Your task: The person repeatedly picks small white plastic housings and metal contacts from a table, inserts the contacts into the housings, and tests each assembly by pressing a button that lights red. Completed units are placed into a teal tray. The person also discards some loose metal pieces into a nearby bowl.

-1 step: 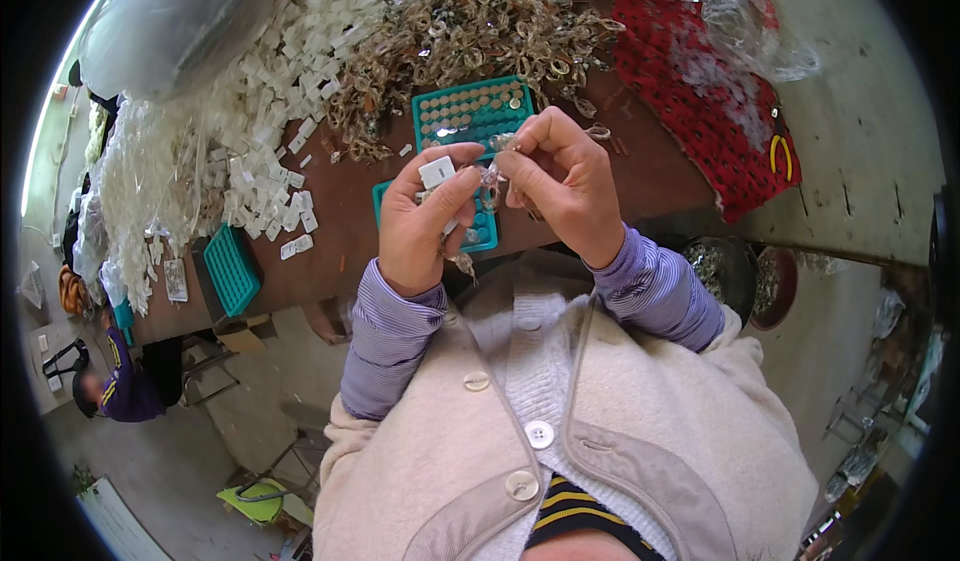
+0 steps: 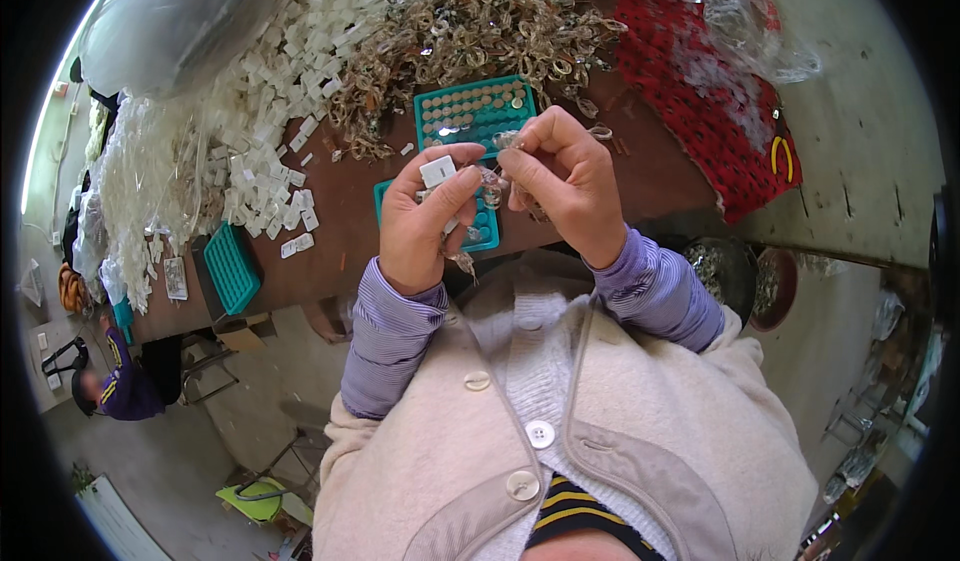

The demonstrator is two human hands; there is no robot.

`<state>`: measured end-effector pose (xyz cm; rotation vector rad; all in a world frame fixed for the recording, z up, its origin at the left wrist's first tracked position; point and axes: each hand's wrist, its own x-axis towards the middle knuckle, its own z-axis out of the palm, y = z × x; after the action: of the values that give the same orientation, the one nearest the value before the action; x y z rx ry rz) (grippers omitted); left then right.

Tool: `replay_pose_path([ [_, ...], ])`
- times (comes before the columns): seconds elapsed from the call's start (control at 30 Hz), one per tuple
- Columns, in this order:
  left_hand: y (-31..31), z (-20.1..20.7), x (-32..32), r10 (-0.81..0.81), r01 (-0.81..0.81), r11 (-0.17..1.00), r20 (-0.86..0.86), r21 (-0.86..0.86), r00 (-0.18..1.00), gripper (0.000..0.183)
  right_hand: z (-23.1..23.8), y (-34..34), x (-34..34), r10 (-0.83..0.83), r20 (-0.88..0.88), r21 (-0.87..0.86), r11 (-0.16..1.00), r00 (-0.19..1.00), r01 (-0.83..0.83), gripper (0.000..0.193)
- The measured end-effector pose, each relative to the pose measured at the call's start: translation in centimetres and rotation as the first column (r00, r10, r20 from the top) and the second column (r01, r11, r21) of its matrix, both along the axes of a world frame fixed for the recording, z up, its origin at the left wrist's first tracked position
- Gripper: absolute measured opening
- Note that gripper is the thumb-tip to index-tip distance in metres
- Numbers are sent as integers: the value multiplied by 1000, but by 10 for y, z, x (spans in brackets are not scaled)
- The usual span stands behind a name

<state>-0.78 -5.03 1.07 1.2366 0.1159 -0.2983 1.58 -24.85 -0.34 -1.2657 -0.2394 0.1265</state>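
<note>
Clear, glassy trinkets [image 2: 491, 190] dangle between the two hands, over the lower teal tray [image 2: 487, 239] on the desk [image 2: 650, 166]. Almost nothing has shifted since the last view: both hands keep their places, and only the shiny bits near the right fingertips sit slightly differently, so the handling looks still under way. The left hand [image 2: 412, 236] has its grip curled closed around a white tag [image 2: 438, 171]; the right hand [image 2: 572, 189] pinches a small shiny piece [image 2: 506, 141], its grip nearly closed.

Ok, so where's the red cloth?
In the head view, the red cloth lies at the upper right, beyond the right hand, with yellow handles near its right edge.
</note>
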Motion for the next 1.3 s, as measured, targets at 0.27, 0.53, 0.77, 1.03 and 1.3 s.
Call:
replay_pose_path([
  [0.27, 2, -7, -2, 84, -101, 991, 182, 85, 980, 18, 8, 1, 0, 107, -266, 152, 986, 958, -67, 15],
  [0.53, 4, -1, -5, -71, -211, 881, 560, 423, 826, 22, 19, 2, -1, 285, -454, 297, 942, 844, -158, 25],
  [0.77, 17, 7, 4, -323, -350, 744, 765, 569, 557, 27, 18, -11, 4, 557, -577, 608, 781, 598, -142, 21],
  [1.03, 19, 5, 4, -314, -350, 705, 713, 617, 626, 27, 16, -26, 9, 381, -335, 489, 852, 862, -186, 25],
  [1.3, 19, 2, 1, 137, -143, 989, 134, 29, 981, 10, 4, -78, 25, 39, 767, -634, 210, 641, 745, 31],
])
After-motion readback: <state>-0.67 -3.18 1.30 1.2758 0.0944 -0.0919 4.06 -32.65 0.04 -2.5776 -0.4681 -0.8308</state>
